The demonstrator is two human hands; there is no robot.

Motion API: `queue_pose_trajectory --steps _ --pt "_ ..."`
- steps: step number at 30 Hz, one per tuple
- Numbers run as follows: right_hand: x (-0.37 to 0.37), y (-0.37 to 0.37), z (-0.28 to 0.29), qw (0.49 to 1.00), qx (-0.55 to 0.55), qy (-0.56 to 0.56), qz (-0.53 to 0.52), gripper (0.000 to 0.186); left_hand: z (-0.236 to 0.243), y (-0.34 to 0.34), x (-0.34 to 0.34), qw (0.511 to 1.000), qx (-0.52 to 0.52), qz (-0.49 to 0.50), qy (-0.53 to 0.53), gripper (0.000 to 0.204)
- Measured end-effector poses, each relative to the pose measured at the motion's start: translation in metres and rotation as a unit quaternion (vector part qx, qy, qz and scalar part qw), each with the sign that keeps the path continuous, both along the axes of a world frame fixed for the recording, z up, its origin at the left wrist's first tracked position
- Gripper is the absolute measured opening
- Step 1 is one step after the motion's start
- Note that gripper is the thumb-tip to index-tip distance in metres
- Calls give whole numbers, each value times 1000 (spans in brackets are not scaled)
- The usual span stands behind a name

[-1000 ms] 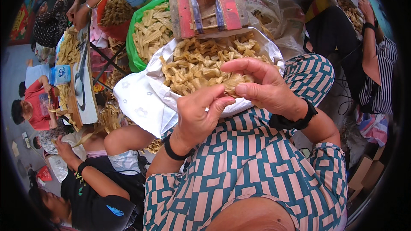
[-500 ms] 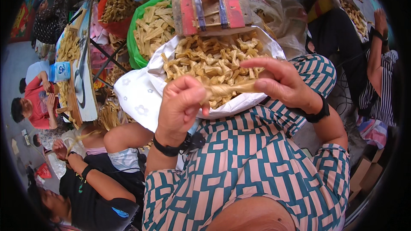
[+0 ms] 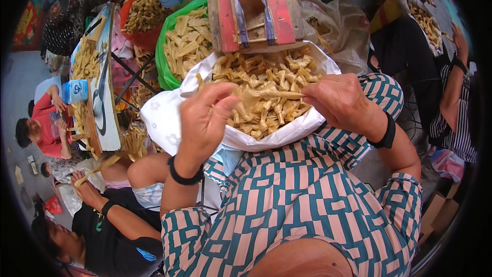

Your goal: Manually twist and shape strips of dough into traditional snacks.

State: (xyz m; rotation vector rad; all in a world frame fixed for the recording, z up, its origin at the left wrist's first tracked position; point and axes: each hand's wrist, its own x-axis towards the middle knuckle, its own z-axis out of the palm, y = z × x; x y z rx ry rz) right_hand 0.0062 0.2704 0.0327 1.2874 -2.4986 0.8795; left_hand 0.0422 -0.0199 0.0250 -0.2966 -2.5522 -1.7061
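Observation:
A tan, dried-looking strip (image 3: 279,94) stretches over a white sack (image 3: 256,143) filled with short knotted pieces (image 3: 266,115) of the same stuff. My right hand (image 3: 341,100) is closed, pinching the strip's right end between thumb and fingers. Close to its wider, loose-looking left end is my left hand (image 3: 205,118), fingers bent and smeared by motion. Whether those fingers touch the strip cannot be made out. Just beyond the sack stands a red wooden board (image 3: 279,0) with a small wooden block (image 3: 251,13) strapped on it.
Flat tan strips fill a green bag (image 3: 165,56) at the far left of the sack. A co-worker's hand (image 3: 84,187) holds a strip at lower left. A long table (image 3: 110,123) with more strips runs along the left. Another person's forearm (image 3: 451,87) shows at right.
My left hand has shifted left and lost the grip it seemed to have on the strip's left side. My right hand has gone from spread fingers to a pinch.

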Motion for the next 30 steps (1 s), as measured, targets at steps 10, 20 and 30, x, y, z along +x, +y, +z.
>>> queue_pose_trajectory --steps 10,20,30 --pt "-14 8 0 993 84 10 80 11 12 34 -29 881 -332 -209 266 14" --pt "-130 -6 -24 998 6 25 -49 9 -11 22 -132 954 -222 -77 184 12" --pt "-170 2 -87 988 94 -5 -123 9 -59 11 -161 988 -143 22 47 12"
